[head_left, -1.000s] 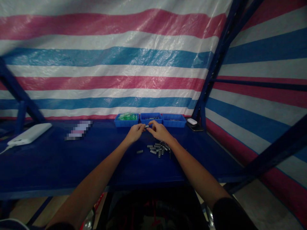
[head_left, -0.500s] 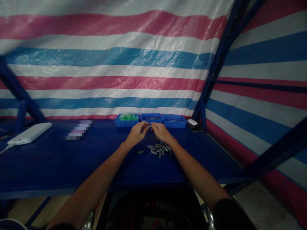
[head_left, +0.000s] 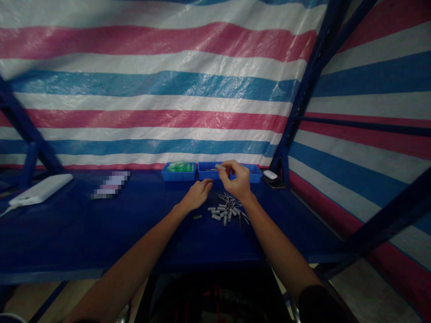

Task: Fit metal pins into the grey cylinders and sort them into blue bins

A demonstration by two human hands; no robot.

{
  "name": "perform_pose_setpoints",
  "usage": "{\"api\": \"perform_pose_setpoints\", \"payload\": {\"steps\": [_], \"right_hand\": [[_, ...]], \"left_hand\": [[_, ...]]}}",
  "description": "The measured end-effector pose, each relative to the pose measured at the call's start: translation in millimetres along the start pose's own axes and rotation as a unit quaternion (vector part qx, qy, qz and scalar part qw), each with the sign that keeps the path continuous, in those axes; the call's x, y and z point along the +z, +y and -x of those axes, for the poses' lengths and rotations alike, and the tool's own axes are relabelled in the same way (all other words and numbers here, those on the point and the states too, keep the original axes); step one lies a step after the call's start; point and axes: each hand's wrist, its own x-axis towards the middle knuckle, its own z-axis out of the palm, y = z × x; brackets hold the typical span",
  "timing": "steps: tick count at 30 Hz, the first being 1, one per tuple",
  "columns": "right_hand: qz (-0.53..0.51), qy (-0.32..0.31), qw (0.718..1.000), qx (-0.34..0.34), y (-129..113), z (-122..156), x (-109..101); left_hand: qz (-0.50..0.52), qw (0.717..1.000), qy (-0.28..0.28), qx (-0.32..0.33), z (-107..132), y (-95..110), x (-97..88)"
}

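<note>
1. Your right hand (head_left: 238,180) was raised above the blue table (head_left: 101,233), thumb and fingertips pinched together on a small grey cylinder (head_left: 220,167), which it held over the middle blue tray (head_left: 207,170).
2. Your left hand (head_left: 198,194) sat low near the table surface, fingers loosely curled; whether it held anything could not be made out.
3. Just in front of both hands lay a pile of grey cylinders (head_left: 224,211), some touching one another, with thin dark pins (head_left: 229,198) scattered along its far and right edges.
4. One single cylinder (head_left: 197,217) lay apart from the pile, to its left and just beside your left wrist.
5. Three blue trays stood side by side at the back of the table against the striped tarp (head_left: 151,89): the left tray (head_left: 178,172) held green pieces, the middle one held small grey parts, and the right tray (head_left: 253,174) was partly hidden behind your right hand.
6. Right of the trays, a small white case (head_left: 270,174) rested on a dark flat object (head_left: 276,181) near the blue frame post (head_left: 296,112).
7. Far to the left on the table lay a white power bank (head_left: 42,189) with a cable at its end.
</note>
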Motion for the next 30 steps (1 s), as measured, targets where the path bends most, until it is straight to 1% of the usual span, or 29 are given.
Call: {"api": "perform_pose_setpoints", "payload": {"steps": [2, 3, 4, 5, 6, 7, 9, 11, 12, 15, 18, 21, 24, 26, 30], "right_hand": [[0.021, 0.067, 0.998, -0.003, 2.9, -13.3, -3.8], [0.034, 0.075, 0.997, 0.008, 9.7, -19.3, -2.7], [0.044, 0.069, 0.996, 0.029, 19.9, -24.0, 0.3], [0.052, 0.050, 0.996, 0.060, 32.8, -26.8, 4.8], [0.047, 0.005, 0.994, 0.098, 47.3, -27.1, 10.0], [0.035, -0.026, 0.988, 0.146, 62.2, -24.7, 15.2], [0.031, -0.058, 0.972, 0.225, 88.4, -12.7, 23.0], [0.051, -0.100, 0.959, 0.259, 104.2, 4.6, 24.7], [0.063, -0.119, 0.954, 0.267, 107.5, 12.9, 23.4], [0.086, -0.183, 0.941, 0.270, 102.2, 27.7, 17.5], [0.080, -0.229, 0.940, 0.242, 86.6, 27.1, 17.6], [0.049, -0.276, 0.941, 0.192, 72.0, 24.5, 24.1], [0.017, -0.321, 0.935, 0.148, 61.2, 26.9, 31.5], [0.010, -0.328, 0.935, 0.132, 55.3, 29.3, 34.8], [0.004, -0.313, 0.944, 0.102, 45.7, 29.4, 36.4]], "left_hand": [[-0.068, 0.996, -0.054, 0.014, 1.8, -2.4, 6.6], [-0.093, 0.992, -0.077, 0.021, 2.8, -3.0, 9.5], [-0.109, 0.989, -0.097, 0.023, 3.7, -3.1, 12.0], [-0.115, 0.987, -0.113, 0.021, 4.3, -2.7, 13.6], [-0.116, 0.986, -0.122, 0.013, 4.6, -1.9, 14.4], [-0.113, 0.985, -0.127, 0.004, 4.6, -0.9, 14.4], [-0.108, 0.986, -0.127, -0.015, 3.8, 0.9, 12.6], [-0.112, 0.986, -0.122, -0.029, 2.7, 1.8, 9.8], [-0.118, 0.985, -0.119, -0.033, 2.4, 1.8, 8.4], [-0.141, 0.983, -0.113, -0.040, 2.2, 1.1, 5.5], [-0.141, 0.984, -0.098, -0.045, 1.7, -0.8, 3.4], [-0.102, 0.992, -0.043, -0.062, -1.3, -5.4, 0.7], [-0.042, 0.997, 0.016, -0.067, -5.6, -12.0, -2.4], [0.001, 0.997, 0.045, -0.070, -7.4, -15.6, -3.8], [0.063, 0.991, 0.090, -0.071, -7.6, -16.8, -4.0]]}}
